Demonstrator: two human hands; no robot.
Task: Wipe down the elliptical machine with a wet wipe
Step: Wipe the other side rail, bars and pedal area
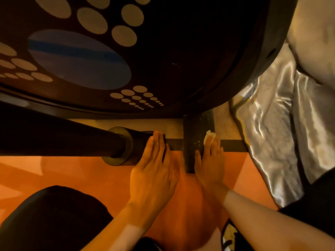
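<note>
Readable text: none anywhere in view.
Machine cover [172, 42]: printed with pale dots and one blue oval [78, 60] crossed by a darker stripe; no letters, numbers or brand name can be made out on it.

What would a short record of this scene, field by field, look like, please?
left hand: fingers straight, resting flat on the black tube
right hand: straight fingers pressing the wipe by the black bracket
wipe: white, showing past the fingertips
machine cover: dark with pale dots, above the hands
floor: orange
cloth: shiny silver, at the right
</note>
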